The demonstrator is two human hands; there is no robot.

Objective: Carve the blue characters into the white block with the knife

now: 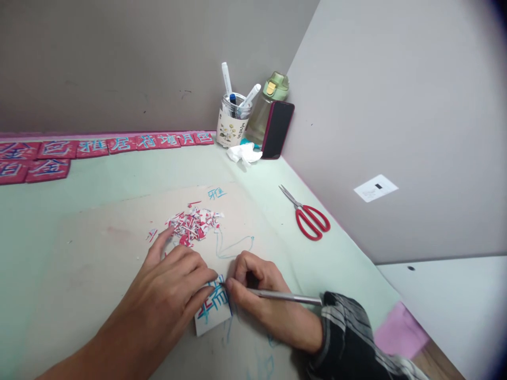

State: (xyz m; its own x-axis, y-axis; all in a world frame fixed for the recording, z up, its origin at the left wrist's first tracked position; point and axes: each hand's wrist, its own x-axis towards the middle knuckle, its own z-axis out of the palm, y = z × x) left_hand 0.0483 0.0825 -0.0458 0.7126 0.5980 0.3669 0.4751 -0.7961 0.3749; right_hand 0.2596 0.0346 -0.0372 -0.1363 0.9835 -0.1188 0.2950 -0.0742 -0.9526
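A small white card (214,322) with blue character strokes and some red showing lies on the beige board (103,253). My left hand (174,285) holds it down with the fingertips, covering its left part; one finger reaches out to the scrap pile. In my right hand (261,290) is a slim silver craft knife (289,297), gripped like a pen, its tip at the card's upper right edge. Just beyond the hands sits a heap of red and white paper scraps (194,224).
Red tiles with blue characters (93,148) line the back left. At the back stand a jar of markers (229,126), a green-lidded bottle (259,113) and a phone (278,129), by a crumpled tissue (244,153). Red-handled scissors (311,219) lie on the right, near the wall.
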